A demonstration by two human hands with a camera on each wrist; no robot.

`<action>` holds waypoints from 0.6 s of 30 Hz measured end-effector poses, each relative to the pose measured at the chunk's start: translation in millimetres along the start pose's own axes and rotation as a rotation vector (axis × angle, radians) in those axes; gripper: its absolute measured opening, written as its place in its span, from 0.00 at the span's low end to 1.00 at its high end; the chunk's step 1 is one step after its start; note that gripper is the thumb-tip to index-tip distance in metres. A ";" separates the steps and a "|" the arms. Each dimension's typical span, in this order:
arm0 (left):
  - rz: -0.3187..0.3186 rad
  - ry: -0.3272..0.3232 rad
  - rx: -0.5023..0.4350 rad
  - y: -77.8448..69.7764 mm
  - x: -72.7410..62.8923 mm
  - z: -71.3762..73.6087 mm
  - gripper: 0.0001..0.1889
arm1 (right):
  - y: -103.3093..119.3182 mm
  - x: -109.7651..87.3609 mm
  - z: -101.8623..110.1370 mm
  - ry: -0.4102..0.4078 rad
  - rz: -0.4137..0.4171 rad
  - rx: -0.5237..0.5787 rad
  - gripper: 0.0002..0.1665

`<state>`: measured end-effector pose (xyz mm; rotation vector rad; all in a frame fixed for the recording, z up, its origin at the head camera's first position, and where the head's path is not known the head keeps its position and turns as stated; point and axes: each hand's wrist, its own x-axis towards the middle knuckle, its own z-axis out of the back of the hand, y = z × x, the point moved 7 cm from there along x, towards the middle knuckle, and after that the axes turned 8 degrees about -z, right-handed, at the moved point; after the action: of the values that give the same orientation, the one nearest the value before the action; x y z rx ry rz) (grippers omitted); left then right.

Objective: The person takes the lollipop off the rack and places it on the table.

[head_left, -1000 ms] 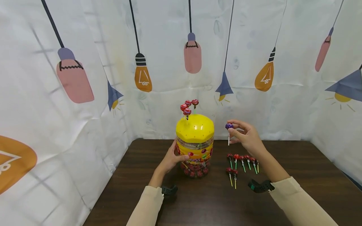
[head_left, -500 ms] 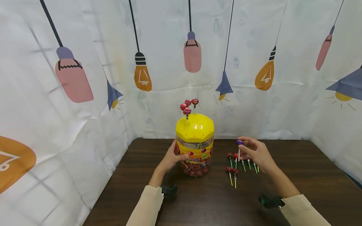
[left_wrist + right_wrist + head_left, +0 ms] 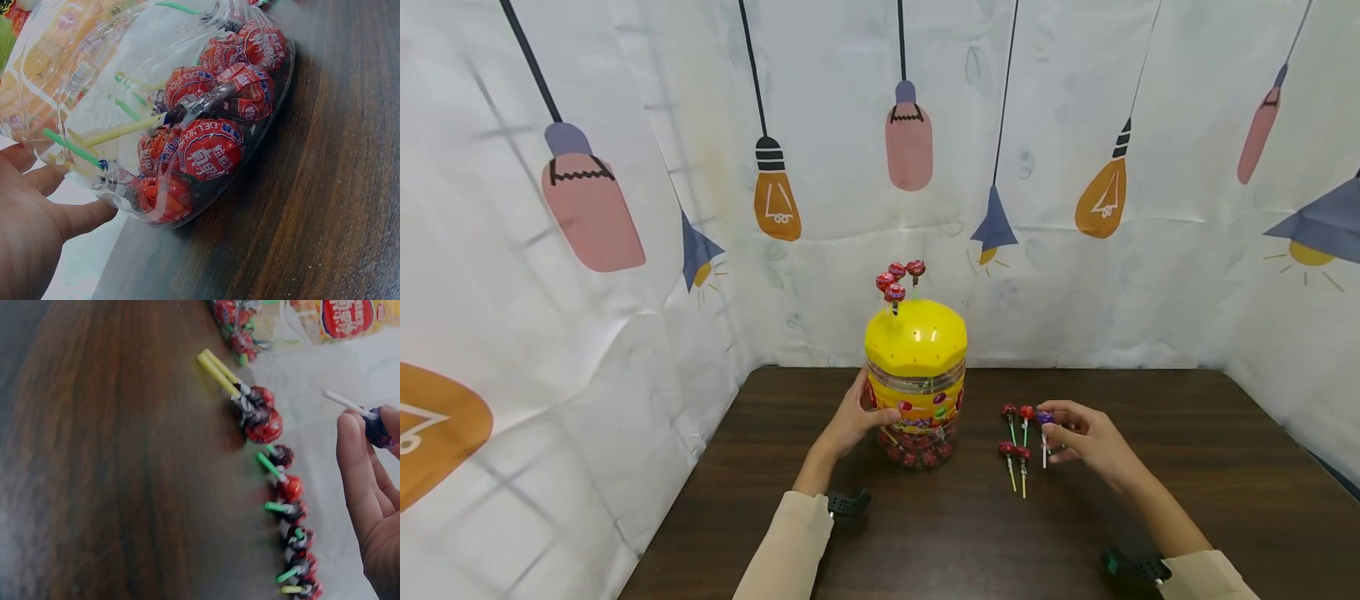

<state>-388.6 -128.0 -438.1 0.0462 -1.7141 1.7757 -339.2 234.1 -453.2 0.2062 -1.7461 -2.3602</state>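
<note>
A clear candy jar (image 3: 916, 446) with a domed yellow lid (image 3: 917, 342) stands on the table. My left hand (image 3: 852, 423) holds its left side, thumb across the front label. Red-wrapped lollipops (image 3: 211, 149) lie inside the jar, seen through its wall in the left wrist view. Several red lollipops (image 3: 894, 292) stick up from holes in the lid. My right hand (image 3: 1096, 442) pinches a purple lollipop (image 3: 377, 428) by its wrapped head, its white stick pointing down in the head view. That hand hides part of a row of red lollipops (image 3: 289, 487) on the table.
Two red lollipops with yellow sticks (image 3: 1023, 452) lie nearer to me than the row. The dark wooden table (image 3: 940, 542) ends at a white curtain (image 3: 850, 317) printed with hanging lamps. Each wrist wears a black band (image 3: 848, 504).
My right hand has carried the purple lollipop down and to the right, from beside the lid to over the row of red lollipops. My left hand has stayed on the jar.
</note>
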 end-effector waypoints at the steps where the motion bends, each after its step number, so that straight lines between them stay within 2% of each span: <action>1: 0.000 0.000 0.001 -0.3 0.1 -0.2 0.47 | -2.4 -0.3 0.5 0.008 -0.008 0.000 0.30; 18: -0.002 0.009 -0.012 1.0 -0.2 -0.7 0.46 | -27.6 1.6 -1.5 0.184 -0.110 -0.050 0.32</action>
<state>-388.6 -127.4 -439.1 0.0343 -1.7172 1.7622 -342.5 240.1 -480.1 0.5067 -1.6273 -2.3712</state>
